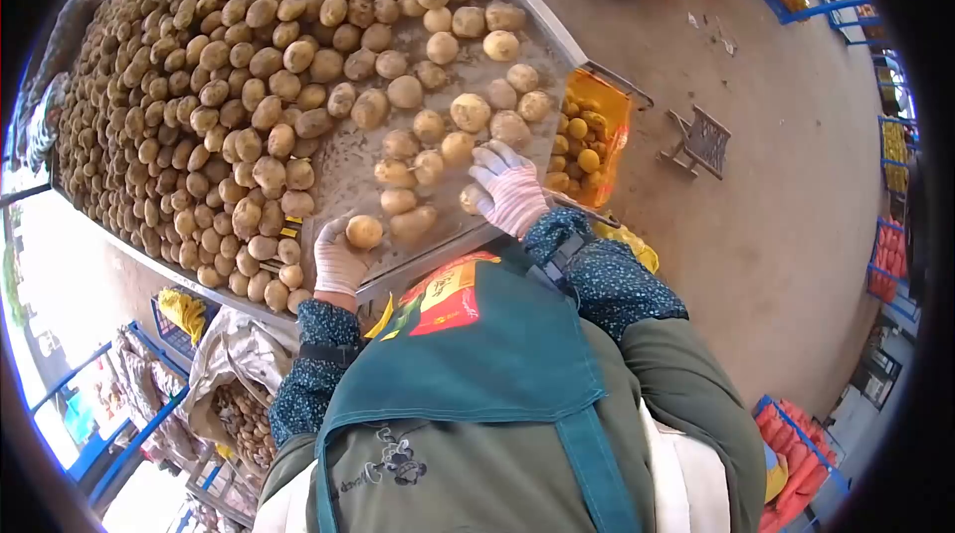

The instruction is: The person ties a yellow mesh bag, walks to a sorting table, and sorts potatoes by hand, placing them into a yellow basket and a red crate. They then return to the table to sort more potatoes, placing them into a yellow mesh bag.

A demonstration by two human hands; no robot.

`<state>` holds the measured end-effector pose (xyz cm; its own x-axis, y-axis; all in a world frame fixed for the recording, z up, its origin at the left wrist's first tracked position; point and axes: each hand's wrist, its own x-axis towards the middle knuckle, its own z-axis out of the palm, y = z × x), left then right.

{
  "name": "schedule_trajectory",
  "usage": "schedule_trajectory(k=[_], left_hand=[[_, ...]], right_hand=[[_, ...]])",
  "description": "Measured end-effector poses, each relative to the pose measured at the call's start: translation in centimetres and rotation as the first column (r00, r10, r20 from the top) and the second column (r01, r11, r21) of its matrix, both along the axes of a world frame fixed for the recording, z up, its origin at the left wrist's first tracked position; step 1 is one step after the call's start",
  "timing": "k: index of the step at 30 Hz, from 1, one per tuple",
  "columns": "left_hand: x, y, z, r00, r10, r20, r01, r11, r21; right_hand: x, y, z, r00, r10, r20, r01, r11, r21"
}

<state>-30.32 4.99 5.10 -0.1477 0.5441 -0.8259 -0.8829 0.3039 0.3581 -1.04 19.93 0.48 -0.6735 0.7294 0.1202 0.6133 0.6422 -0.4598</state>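
The left hand, in a knit glove, cups a smooth, tan potato at the near edge of the metal table. It is nearly round, with no clear long axis. The right hand, fingers spread and bent, covers a small potato; I cannot tell whether it grips.

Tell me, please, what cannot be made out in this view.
- Head view: the right hand hides its own grip, so whether it holds the small potato is unclear.
- Head view: the rim of the table hides part of the orange crate.
- Head view: the lens edge cuts off the far end of the potato pile.
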Motion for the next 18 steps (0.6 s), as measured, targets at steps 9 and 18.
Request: schedule_trajectory(k=[9,18], left_hand=[[1.6,2.5,-1.0,0.737,-0.572,-0.360,0.439,0.810,-0.389],[9.0,5.0,-2.9,0.859,-0.426,-0.283,0.364,0.898,-0.249]], right_hand=[[0.3,0.9,1.1,0.969,0.228,0.096,-0.214,0.967,-0.140],[0.7,3.6,1.5,0.897,0.405,0.176,-0.380,0.911,-0.162]])
